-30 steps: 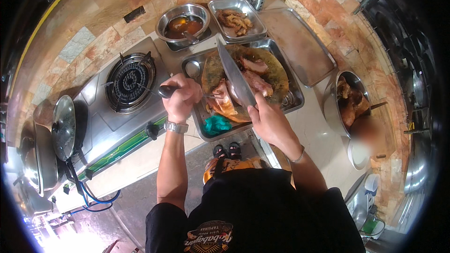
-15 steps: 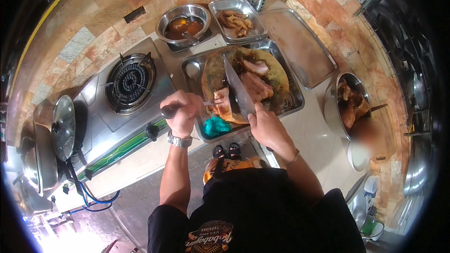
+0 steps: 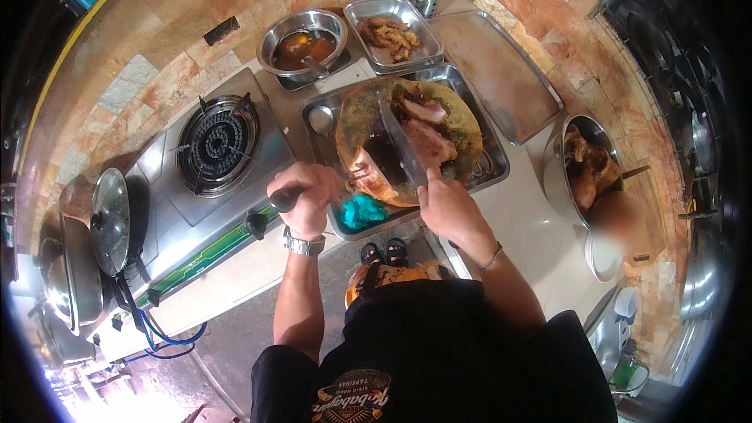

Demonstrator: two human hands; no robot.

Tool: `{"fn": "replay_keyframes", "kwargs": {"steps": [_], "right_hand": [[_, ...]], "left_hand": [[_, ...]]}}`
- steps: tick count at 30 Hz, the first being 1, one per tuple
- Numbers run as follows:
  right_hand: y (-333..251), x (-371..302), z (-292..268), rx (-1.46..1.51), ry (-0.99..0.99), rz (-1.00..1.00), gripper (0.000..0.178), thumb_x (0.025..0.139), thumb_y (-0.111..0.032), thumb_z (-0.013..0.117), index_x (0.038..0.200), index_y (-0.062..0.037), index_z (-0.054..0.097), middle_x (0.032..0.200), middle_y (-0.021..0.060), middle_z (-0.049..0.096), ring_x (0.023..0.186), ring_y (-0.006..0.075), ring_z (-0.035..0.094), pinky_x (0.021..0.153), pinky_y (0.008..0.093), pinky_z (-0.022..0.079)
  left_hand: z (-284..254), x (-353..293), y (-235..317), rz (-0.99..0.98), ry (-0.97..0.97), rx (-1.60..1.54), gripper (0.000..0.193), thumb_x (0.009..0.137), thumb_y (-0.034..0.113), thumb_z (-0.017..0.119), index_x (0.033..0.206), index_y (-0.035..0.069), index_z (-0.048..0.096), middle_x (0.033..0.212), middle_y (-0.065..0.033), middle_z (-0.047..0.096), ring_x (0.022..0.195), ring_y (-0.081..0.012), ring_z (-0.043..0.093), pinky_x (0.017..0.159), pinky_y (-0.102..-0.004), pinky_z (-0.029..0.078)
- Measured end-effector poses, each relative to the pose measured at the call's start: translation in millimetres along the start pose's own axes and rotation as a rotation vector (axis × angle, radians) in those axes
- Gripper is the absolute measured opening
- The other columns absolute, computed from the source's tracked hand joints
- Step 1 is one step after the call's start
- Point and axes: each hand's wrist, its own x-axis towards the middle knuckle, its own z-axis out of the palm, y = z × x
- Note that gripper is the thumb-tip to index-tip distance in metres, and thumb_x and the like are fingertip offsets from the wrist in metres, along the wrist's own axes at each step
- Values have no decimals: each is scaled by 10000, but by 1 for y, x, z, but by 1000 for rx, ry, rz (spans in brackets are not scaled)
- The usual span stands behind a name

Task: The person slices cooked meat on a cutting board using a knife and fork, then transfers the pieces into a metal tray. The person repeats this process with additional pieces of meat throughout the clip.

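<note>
Left hand (image 3: 304, 194) has its grip wrapped round a fork (image 3: 287, 200), tines pointing right, at a meat chunk (image 3: 374, 180) on the round board (image 3: 355, 112). Next the knife (image 3: 402, 139)'s over the board, long axis slanting up-left, tip away from the body, held snug in the right hand (image 3: 452, 208).

White lettering (image 3: 350, 403) runs across a printed emblem (image 3: 366, 381) on the black shirt (image 3: 470, 352).

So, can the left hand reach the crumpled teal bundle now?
Probably yes: the teal bundle lies close to the left hand with nothing visibly between them, though that hand grips a fork.
</note>
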Motion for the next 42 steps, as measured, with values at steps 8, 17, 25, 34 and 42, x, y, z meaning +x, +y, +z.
{"fn": "replay_keyframes", "kwargs": {"steps": [8,17,25,34,42], "right_hand": [[-3,-26,-13,112,93,-227,250,978,-190,499,1102,26,472,781,286,646,786,483,640,723,568,500],[-13,-46,-14,-13,-34,-267,194,978,-152,510,992,26,436,719,268,632,728,482,632,663,563,494],[-27,-3,-4,3,2,-332,213,969,-144,488,1013,62,457,732,294,635,733,481,641,683,552,505],[-8,5,8,-58,-42,-315,198,936,-116,490,1014,65,478,809,305,660,787,465,669,726,526,536],[-39,36,-4,-124,89,-482,248,906,-121,535,1010,104,535,928,318,659,832,426,697,733,474,562]], "left_hand": [[14,8,-13,16,-10,150,219,719,3,572,609,39,387,516,-56,413,428,-143,332,418,-318,270],[18,11,-11,-54,-64,256,136,680,35,578,615,9,461,565,-48,527,491,-150,524,483,-265,408],[21,21,-7,-114,-99,304,154,671,45,592,603,-3,463,563,-49,539,492,-154,534,488,-270,420],[19,17,10,-58,-151,357,177,667,35,599,590,1,443,543,-52,526,466,-157,522,462,-276,406],[10,25,-2,-188,-104,322,116,650,43,608,611,-30,526,574,-66,570,513,-164,564,533,-285,444]]}}
